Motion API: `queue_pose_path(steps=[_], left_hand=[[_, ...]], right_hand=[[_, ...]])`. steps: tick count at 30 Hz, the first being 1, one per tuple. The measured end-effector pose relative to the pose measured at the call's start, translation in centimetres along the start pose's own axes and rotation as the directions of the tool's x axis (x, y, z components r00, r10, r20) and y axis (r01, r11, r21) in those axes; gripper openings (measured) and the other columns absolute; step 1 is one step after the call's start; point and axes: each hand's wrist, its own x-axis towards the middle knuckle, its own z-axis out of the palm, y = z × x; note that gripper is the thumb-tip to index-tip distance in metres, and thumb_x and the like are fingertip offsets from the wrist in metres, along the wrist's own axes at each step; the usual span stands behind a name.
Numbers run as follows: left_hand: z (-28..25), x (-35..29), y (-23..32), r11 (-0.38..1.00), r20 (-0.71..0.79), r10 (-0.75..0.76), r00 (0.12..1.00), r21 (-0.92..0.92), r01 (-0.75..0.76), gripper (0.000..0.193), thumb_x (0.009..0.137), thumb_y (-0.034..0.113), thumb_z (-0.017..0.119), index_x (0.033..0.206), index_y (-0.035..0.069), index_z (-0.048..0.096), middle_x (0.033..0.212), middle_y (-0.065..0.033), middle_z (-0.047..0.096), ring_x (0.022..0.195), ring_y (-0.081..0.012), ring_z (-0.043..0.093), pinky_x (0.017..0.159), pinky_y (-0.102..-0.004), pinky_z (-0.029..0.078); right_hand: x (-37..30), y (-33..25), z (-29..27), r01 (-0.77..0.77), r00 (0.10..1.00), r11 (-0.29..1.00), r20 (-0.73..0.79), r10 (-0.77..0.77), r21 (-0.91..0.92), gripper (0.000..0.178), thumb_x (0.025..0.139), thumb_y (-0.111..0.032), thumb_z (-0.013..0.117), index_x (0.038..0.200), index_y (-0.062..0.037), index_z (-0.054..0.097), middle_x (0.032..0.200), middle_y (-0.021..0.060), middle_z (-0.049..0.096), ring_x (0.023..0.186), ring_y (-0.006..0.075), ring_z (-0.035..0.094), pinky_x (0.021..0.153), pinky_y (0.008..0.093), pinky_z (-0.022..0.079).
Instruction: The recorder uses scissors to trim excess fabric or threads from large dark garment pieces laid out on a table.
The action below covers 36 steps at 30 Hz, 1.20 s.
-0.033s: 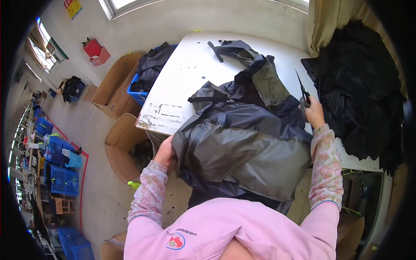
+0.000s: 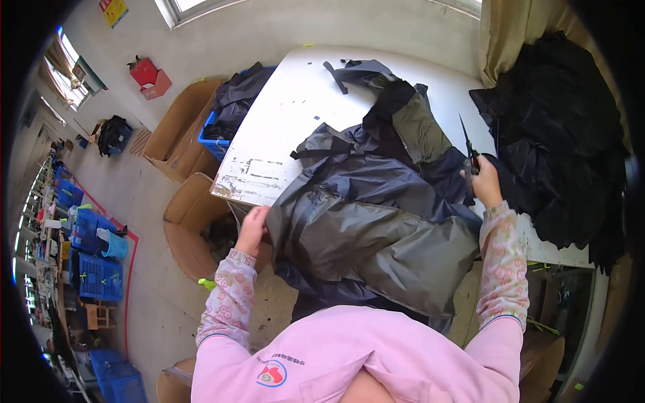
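black scissors (image 2: 471,156) in right-hand fingers (image 2: 480,178)

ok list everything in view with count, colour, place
table: one, white, centre
cloth: one, grey and black, over the table's near edge
scissors: one pair, dark, right of centre
fabric heap: one, black, right
curtain: one, tan, upper right
cardboard boxes: several, brown, left and lower right
basket: one, blue, left of table, holding dark fabric
wall holder: one, red, upper left
sign: one, yellow and red, upper left
crates: several, blue, far left
bucket: one, light blue, far left
stool: one, brown, far left
shirt: one, pink, bottom
left hand: one, bare, cloth's left edge
right hand: one, bare, on scissors
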Motion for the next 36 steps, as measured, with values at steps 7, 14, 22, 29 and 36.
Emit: queue_pose_path(steps=[7, 14, 22, 29, 36], left_hand=[[3.6, -0.1, 3.6, 0.601, 0.210, 0.664, 0.717, 0.421, -0.680, 0.016, 0.089, 0.010, 0.063, 0.102, 0.001, 0.061, 0.089, -0.0064, 0.064, 0.081, -0.0178, 0.061, 0.078, -0.0269, 0.047], [9.4, 4.5, 5.3, 0.103, 0.696, 0.526, 0.488, 0.518, -0.849, 0.031, 0.079, 0.008, 0.068, 0.109, 0.004, 0.062, 0.110, -0.0146, 0.060, 0.106, -0.0366, 0.054, 0.091, -0.0426, 0.045], [9.8, 7.7, 5.0, 0.140, 0.774, 0.340, 0.534, 0.520, -0.843, 0.020, 0.074, 0.012, 0.074, 0.083, 0.006, 0.057, 0.099, -0.0077, 0.063, 0.103, -0.0326, 0.054, 0.090, -0.0424, 0.044], [7.7, 6.6, 5.8, 0.818, 0.671, 0.261, 0.694, 0.228, -0.527, 0.017, 0.086, 0.003, 0.064, 0.084, 0.007, 0.048, 0.076, 0.0028, 0.051, 0.070, -0.0054, 0.049, 0.061, -0.0222, 0.038], [8.1, 5.4, 6.4, 0.958, 0.723, 0.058, 0.689, 0.153, -0.242, 0.018, 0.088, 0.005, 0.066, 0.096, 0.007, 0.051, 0.075, 0.0069, 0.046, 0.066, -0.0002, 0.042, 0.057, -0.0166, 0.034]], right_hand=[[-8.0, -4.2, 2.4, -0.184, 0.963, 0.912, 0.254, 0.093, 0.366, 0.025, 0.074, -0.005, 0.075, 0.089, 0.0014, 0.055, 0.075, 0.0060, 0.061, 0.071, 0.0131, 0.057, 0.067, 0.0293, 0.046], [-12.6, -0.9, 4.9, -0.131, 0.960, 0.956, 0.272, 0.057, 0.262, 0.026, 0.075, 0.008, 0.068, 0.097, 0.0023, 0.056, 0.086, 0.0066, 0.064, 0.083, 0.0154, 0.061, 0.075, 0.0290, 0.052], [-14.4, 0.3, 6.1, -0.014, 0.980, 1.000, 0.199, 0.014, -0.001, 0.039, 0.063, 0.004, 0.068, 0.099, -0.0076, 0.057, 0.094, 0.0072, 0.066, 0.090, 0.0340, 0.059, 0.077, 0.0433, 0.043], [-13.5, 1.0, 4.1, -0.233, 0.961, 0.875, 0.239, 0.140, 0.425, 0.024, 0.074, -0.001, 0.074, 0.087, -0.0027, 0.054, 0.078, 0.0020, 0.058, 0.073, 0.0102, 0.054, 0.068, 0.0262, 0.046], [-12.3, 2.2, 2.7, -0.276, 0.944, 0.880, 0.283, 0.171, 0.386, 0.026, 0.073, -0.002, 0.076, 0.086, -0.0034, 0.054, 0.075, -0.0004, 0.055, 0.071, 0.0076, 0.049, 0.066, 0.0242, 0.043]])
